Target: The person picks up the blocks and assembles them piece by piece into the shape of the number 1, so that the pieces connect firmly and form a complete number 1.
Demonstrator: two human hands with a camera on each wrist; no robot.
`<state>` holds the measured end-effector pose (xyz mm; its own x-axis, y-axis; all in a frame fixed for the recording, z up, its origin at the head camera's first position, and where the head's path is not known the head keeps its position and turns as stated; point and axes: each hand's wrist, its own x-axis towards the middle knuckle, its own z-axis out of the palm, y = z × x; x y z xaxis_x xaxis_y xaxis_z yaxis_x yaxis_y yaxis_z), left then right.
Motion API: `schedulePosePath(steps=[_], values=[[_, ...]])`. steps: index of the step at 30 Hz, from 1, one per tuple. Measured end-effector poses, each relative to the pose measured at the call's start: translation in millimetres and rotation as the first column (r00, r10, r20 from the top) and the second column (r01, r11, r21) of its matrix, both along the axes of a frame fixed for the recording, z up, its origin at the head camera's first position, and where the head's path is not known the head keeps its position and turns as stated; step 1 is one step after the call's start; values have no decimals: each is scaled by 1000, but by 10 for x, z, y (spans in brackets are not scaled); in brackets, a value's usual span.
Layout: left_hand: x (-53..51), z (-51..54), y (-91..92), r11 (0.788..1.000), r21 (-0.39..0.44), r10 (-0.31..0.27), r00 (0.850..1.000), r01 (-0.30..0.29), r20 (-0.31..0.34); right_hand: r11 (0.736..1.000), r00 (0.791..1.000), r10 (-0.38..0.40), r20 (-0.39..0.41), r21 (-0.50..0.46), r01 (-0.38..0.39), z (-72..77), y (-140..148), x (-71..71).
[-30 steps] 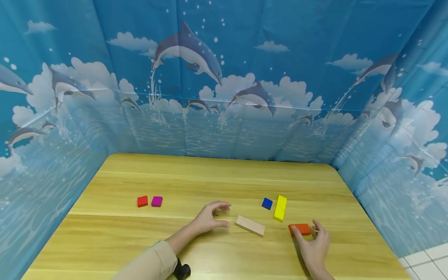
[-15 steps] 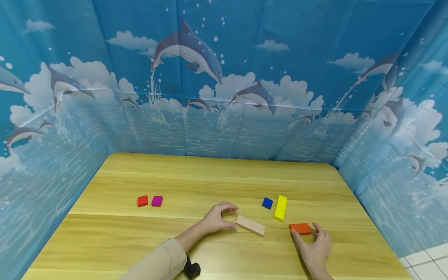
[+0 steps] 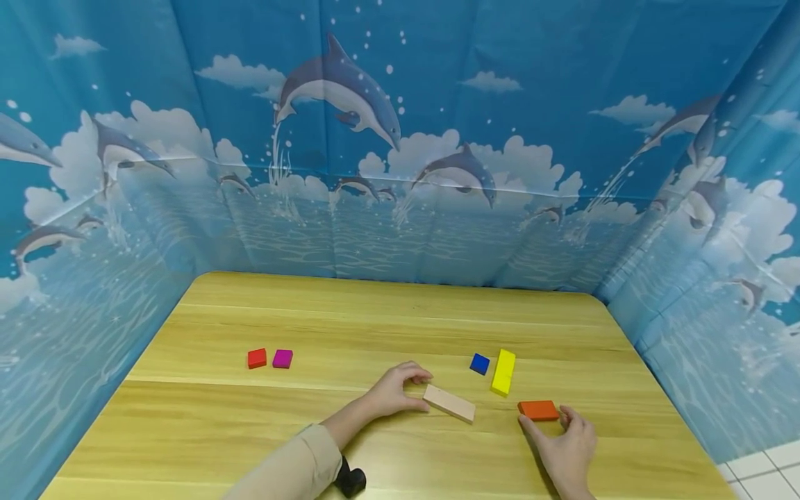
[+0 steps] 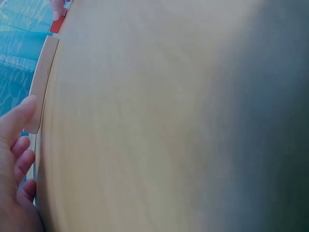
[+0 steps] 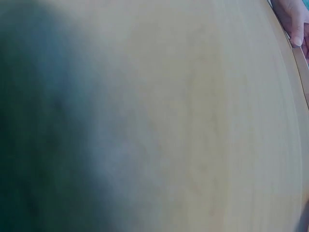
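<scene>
In the head view, my left hand [image 3: 390, 392] is at the left end of a plain wooden block [image 3: 450, 403], thumb and fingers parted around that end. The left wrist view has the thumb of this hand [image 4: 14, 164] over the lower end of the block [image 4: 43, 82]; firm contact cannot be told. My right hand [image 3: 569, 448] lies by an orange-red block [image 3: 538, 410], thumb at its near left corner and fingers by its right end, without a clear grip. The right wrist view shows the left hand [image 5: 294, 17] beside the wooden block [image 5: 303, 67].
On the wooden table [image 3: 375, 319] lie a blue block [image 3: 480, 364] and a yellow block [image 3: 503, 373] behind the wooden one. A red block [image 3: 257, 358] and a magenta block [image 3: 282, 358] lie at the left. A dolphin-print curtain [image 3: 375, 229] surrounds the table's back and sides.
My left hand has moved right, up to the end of the wooden block. My right thumb has drawn back from over the orange-red block to its near edge. The blocks have not visibly moved.
</scene>
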<state>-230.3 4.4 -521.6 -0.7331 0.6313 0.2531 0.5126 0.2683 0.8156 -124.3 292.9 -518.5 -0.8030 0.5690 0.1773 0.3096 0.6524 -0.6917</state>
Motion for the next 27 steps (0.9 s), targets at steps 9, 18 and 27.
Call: schedulePosePath(steps=[9, 18, 27], values=[[26, 20, 34, 996, -82, 26, 998, -30, -52, 1000, 1000, 2, 15, 28, -2, -15, 4, -2], [24, 6, 44, 990, -123, 55, 993, -67, -100, 1000, 999, 18, 33, 24, -18, -15, 10, -5], [42, -1, 40, 991, -109, 61, 991, -74, -118, 1000, 999, 12, 31, 26, -13, -22, 9, -2]])
